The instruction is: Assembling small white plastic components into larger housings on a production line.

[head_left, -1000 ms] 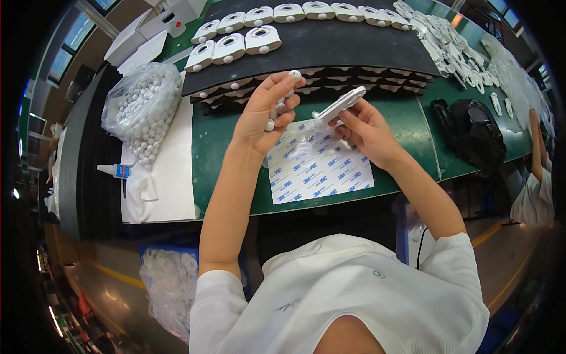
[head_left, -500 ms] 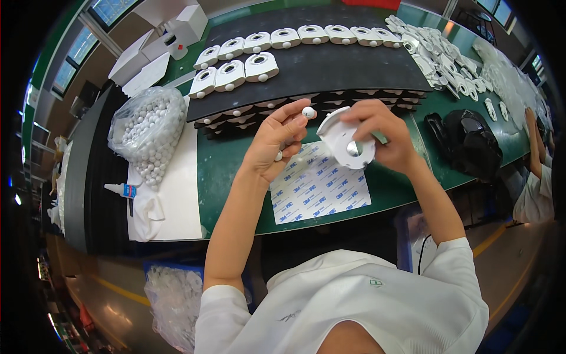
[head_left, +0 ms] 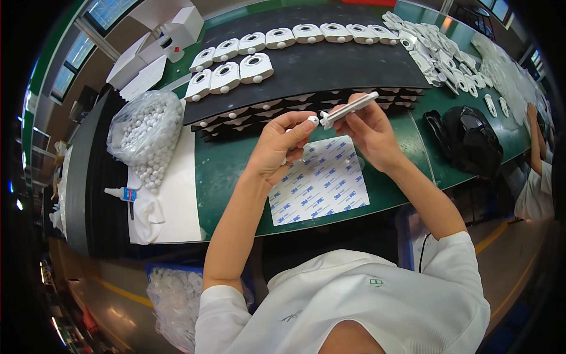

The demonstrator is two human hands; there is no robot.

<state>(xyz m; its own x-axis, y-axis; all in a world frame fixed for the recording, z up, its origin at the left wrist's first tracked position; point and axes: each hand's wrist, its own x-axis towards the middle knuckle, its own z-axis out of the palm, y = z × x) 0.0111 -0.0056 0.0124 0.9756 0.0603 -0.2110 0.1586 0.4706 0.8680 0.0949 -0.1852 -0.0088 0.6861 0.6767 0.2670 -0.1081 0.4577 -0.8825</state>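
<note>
the left hand [head_left: 277, 147] pinches a white ball [head_left: 313, 120] with its thumb and first finger. bits of white show by its other, curled fingers, but they are mostly covered, so i cannot tell how many balls are there. the right hand [head_left: 372, 133] grips a white part [head_left: 354, 110], tilted and seen edge-on, so its flat face is hidden. the ball is right by the part's near end; i cannot tell if they touch.

both are held up over the green table [head_left: 221, 156]. a printed sheet [head_left: 321, 192] lies below, its top edge partly covered by the hands. behind is a black board [head_left: 348, 68] with two rows of white pieces [head_left: 255, 68]. more boards [head_left: 283, 107] are stacked under it, partly blocked by the hands. a clear bag [head_left: 121, 138] of balls sits at the left. far right, another person's arm [head_left: 535, 141] is cut off.
</note>
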